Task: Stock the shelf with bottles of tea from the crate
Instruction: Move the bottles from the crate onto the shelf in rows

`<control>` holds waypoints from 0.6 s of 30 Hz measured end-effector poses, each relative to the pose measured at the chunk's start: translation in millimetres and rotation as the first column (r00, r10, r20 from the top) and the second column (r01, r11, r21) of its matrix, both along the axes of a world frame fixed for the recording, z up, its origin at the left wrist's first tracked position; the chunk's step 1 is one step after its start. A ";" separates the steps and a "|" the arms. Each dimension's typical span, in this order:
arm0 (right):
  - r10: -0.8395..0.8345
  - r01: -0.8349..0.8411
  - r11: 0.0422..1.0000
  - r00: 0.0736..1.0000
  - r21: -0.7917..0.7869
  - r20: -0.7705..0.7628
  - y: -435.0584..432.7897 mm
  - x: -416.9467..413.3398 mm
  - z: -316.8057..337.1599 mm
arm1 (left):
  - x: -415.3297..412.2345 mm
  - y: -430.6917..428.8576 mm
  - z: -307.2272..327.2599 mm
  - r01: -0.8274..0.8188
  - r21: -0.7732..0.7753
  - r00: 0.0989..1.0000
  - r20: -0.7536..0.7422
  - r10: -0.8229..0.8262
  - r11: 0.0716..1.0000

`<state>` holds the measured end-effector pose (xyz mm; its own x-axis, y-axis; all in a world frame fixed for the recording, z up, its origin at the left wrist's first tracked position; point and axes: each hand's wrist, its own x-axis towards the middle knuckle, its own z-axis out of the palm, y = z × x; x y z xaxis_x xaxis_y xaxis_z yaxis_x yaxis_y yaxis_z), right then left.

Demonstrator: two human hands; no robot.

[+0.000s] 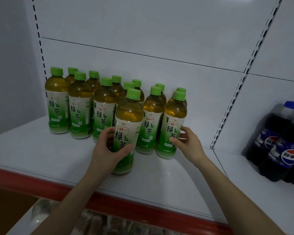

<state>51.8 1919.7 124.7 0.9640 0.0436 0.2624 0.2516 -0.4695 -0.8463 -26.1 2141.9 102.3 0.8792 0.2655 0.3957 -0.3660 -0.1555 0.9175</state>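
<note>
Green-capped tea bottles [58,102] stand on the white shelf [41,150]; the left grip [109,148] clamps the front bottle [128,119], and the right grip [185,141] clasps the rightmost bottle [174,116].

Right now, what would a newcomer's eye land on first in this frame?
A cluster of clear plastic tea bottles with green caps stands in rows mid-frame on the white metal shelf. At the front, the left hand grips the nearest tea bottle, while the right hand holds the rightmost front tea bottle. Dark plastic cola bottles with blue labels stand at the far right.
</note>
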 end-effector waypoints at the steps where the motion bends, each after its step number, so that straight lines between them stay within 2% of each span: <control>1: -0.007 0.007 1.000 1.000 -0.004 -0.018 -0.4 -1.2 0.1 | -0.8 0.2 0.2 -0.001 -0.007 1.000 -0.009 0.001 1.000; 4: -0.082 0.069 0.984 0.994 -0.163 -0.076 -4.4 -9.1 1.3 | -3.4 0.0 1.3 -0.029 -0.017 1.000 -0.005 0.029 0.999; 6: -0.117 0.112 0.951 0.993 -0.287 -0.002 -8.6 -17.4 4.8 | -6.5 -2.0 3.6 -0.049 -0.018 0.999 0.015 0.049 0.999; 8: -0.041 0.056 0.967 0.997 -0.250 0.065 -8.9 -28.7 14.2 | -9.3 -5.0 5.3 -0.058 -0.026 0.998 0.027 0.058 0.998; 12: 0.211 -0.206 0.977 0.970 -0.053 0.123 8.7 -50.6 43.4 | -14.8 -12.9 8.5 -0.099 -0.049 0.994 0.043 0.101 0.994; 18: 0.409 -0.405 0.908 0.912 -0.109 0.020 51.7 -60.6 68.5 | -29.0 -21.3 21.9 -0.170 -0.052 0.983 0.066 0.173 0.984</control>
